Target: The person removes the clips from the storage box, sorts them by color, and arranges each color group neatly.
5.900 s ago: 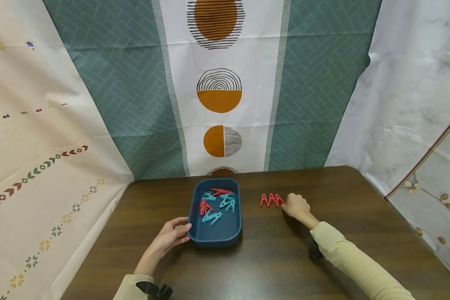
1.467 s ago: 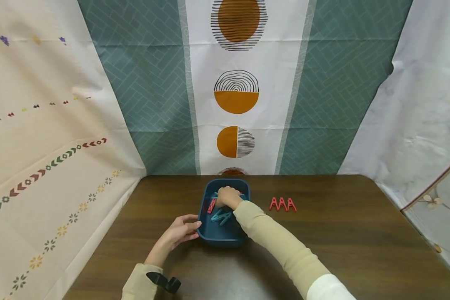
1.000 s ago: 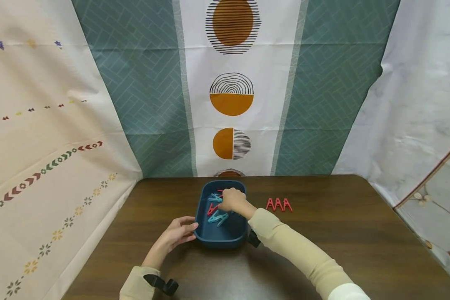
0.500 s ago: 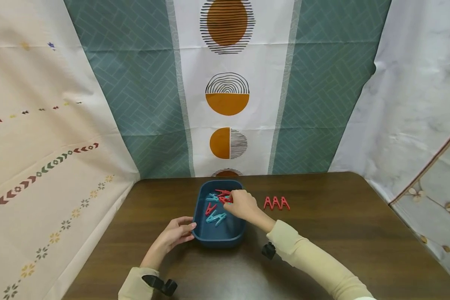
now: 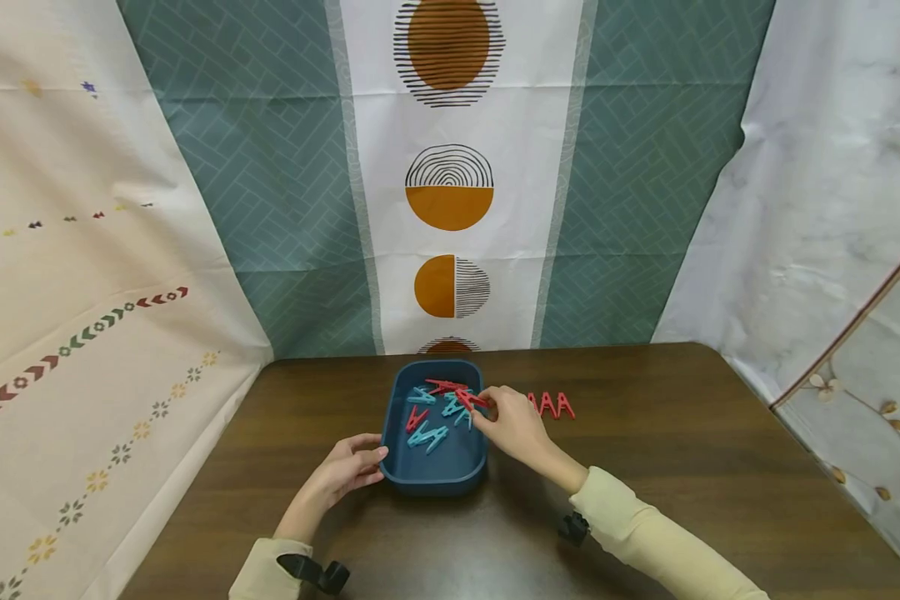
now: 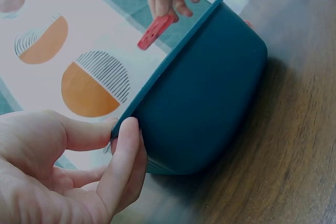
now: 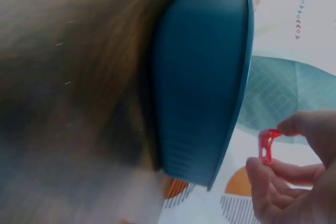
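Note:
A dark blue plastic bin (image 5: pixel 435 467) stands on the table with red and light blue clothespins lying inside. My left hand (image 5: pixel 342 468) pinches its left rim between thumb and fingers, plainly seen in the left wrist view. Over the bin's right rim, my right hand (image 5: pixel 516 423) pinches a red clothespin (image 5: pixel 471 399) between thumb and fingertips. That same clothespin (image 7: pixel 266 146) shows in the right wrist view, above the rim level. Inside the bin lie several light blue clothespins (image 5: pixel 427 436) and a red clothespin (image 5: pixel 416 418) near the left wall.
Red clothespins (image 5: pixel 547 406) lie in a row on the brown wooden table (image 5: pixel 645 400) right of the bin, one partly hidden behind my right hand. Patterned cloths (image 5: pixel 450 167) hang behind the table's back edge and along both sides.
My right hand has gone from the row on the table into the bin, then lifted out towards the right rim with a red clothespin. My left hand stays on the left rim.

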Action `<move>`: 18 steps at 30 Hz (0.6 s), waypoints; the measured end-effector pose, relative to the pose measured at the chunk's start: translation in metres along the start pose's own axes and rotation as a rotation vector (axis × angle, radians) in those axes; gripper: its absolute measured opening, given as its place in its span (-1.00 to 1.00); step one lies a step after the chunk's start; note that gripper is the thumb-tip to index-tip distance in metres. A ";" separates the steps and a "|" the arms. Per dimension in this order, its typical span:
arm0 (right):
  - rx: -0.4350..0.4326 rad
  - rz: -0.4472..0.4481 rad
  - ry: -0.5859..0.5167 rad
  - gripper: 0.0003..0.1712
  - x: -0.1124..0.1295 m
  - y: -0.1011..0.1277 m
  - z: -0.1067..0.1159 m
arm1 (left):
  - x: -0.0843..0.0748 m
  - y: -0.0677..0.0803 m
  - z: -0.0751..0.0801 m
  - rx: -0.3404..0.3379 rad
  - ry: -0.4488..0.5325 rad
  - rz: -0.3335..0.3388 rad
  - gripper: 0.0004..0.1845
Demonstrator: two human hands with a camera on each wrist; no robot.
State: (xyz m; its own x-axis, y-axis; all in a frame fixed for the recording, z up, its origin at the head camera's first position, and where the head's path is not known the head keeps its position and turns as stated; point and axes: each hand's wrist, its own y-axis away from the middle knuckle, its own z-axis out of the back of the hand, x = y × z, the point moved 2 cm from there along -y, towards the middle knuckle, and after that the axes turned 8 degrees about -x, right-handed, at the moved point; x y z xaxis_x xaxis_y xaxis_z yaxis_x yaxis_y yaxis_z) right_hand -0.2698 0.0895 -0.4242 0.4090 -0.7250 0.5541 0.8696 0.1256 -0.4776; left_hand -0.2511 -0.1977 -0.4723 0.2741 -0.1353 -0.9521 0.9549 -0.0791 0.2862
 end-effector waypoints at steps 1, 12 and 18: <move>-0.003 0.002 -0.019 -0.73 -0.003 0.001 0.001 | 0.000 0.000 0.000 0.002 -0.002 -0.002 -0.36; -0.051 -0.053 -0.102 -0.75 -0.038 0.017 0.016 | -0.001 0.001 0.001 0.017 -0.003 -0.009 -0.34; -0.101 -0.077 -0.066 -0.75 -0.058 0.025 0.027 | 0.001 -0.001 0.000 0.012 -0.008 -0.005 -0.39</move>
State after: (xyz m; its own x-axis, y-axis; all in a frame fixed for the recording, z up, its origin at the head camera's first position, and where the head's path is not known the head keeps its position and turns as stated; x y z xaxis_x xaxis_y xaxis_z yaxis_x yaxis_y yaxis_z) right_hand -0.2643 0.1533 -0.4502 0.3621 -0.6831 0.6342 0.8682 -0.0004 -0.4961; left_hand -0.2514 -0.1981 -0.4731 0.2680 -0.1423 -0.9528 0.9550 -0.0915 0.2823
